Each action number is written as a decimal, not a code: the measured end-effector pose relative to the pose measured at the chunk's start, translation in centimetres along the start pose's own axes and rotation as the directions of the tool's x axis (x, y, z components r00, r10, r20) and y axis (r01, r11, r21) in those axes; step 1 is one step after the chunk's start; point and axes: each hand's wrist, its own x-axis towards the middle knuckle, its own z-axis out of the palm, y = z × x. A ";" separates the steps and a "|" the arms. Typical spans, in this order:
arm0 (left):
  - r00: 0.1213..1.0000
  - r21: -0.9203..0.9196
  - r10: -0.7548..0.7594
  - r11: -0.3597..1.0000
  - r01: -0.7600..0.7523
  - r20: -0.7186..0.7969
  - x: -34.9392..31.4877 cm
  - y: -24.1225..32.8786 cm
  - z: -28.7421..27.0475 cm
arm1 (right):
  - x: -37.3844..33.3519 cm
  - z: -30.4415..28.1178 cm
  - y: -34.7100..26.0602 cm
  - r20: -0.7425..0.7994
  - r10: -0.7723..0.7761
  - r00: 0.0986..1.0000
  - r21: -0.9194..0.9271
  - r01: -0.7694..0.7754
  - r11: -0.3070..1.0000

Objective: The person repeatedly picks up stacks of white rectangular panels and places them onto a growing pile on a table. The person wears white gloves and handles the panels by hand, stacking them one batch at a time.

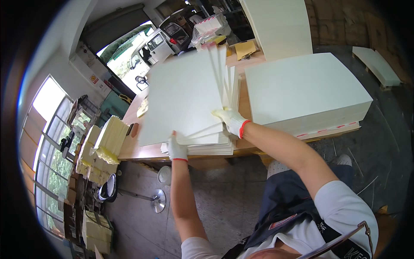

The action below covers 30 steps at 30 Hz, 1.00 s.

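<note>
A large white board sheet [181,93] lies turned on top of a fanned stack of similar white sheets [211,150] on a wooden table. My left hand [176,149], in a white glove with a red cuff, grips the near edge of the top sheet, thumb uppermost. My right hand [232,121], gloved the same way, is closed at the right edge of that sheet near its near corner; some of its fingers are hidden. Behind the right hand, the edges of several sheets spread out at differing angles.
A tall, even stack of white boards [306,90] stands to the right. Bundles of cream sheets [113,136] sit left of the wooden table [133,152]. A round-based metal stand [158,200] and a white bucket [164,175] are on the floor. A white van [153,48] shows through the doorway.
</note>
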 end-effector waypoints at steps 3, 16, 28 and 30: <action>0.980 -0.186 -0.190 0.962 0.198 0.061 2.0 -5.0 -0.3 | 1.3 -1.1 3.5 -0.153 0.002 0.988 -0.010 -0.003 1.000; 0.901 -0.597 -0.346 0.676 0.432 0.261 1.8 -2.9 1.1 | -0.7 -1.1 1.5 -0.263 0.186 0.947 0.404 -0.067 0.912; 0.815 -0.091 0.488 0.869 -0.486 0.313 -19.3 3.5 5.7 | -29.1 -18.9 -16.1 0.290 0.554 0.781 -0.763 -0.160 0.626; 0.658 -0.013 0.556 0.768 -0.640 0.508 -20.1 4.0 8.8 | -30.7 -25.0 -18.7 0.068 0.373 0.925 -0.565 -0.272 0.779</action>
